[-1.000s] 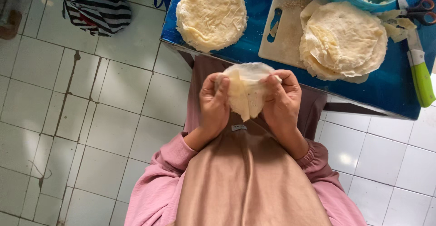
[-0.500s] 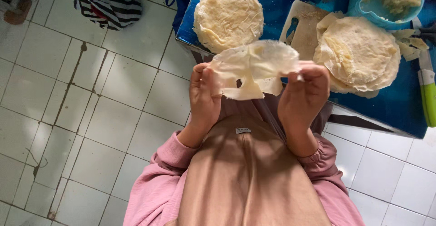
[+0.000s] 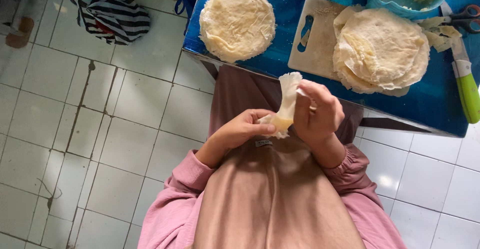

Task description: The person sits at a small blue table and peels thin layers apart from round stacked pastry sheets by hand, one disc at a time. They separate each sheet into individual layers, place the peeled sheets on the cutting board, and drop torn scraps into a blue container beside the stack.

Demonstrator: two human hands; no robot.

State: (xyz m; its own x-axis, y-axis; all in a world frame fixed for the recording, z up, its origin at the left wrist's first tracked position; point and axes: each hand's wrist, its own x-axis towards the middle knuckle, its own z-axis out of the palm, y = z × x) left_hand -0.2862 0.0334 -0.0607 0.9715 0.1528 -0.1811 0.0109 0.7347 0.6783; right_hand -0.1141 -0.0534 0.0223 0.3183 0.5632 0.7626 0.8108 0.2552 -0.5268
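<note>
Nearest the camera: pink sleeves and a tan apron, forearms raised from the lap toward the table. Left hand lies palm-down, fingers curled and closed, fingertips pinching the lower end of a folded wrapper sheet. Right hand stands more upright, fingers bent inward and closed on the sheet's upper part, thumb side toward the left hand. The sheet is thin, pale, gathered into a narrow upright strip between both hands, just below the table edge.

Beyond: blue table. On it, a round stack of wrappers at left; a white cutting board bearing a second, looser stack; a green-handled knife at right; scissors; a teal bowl of pale filling at the far edge.

Floor, far left: striped bag on white tiles.
</note>
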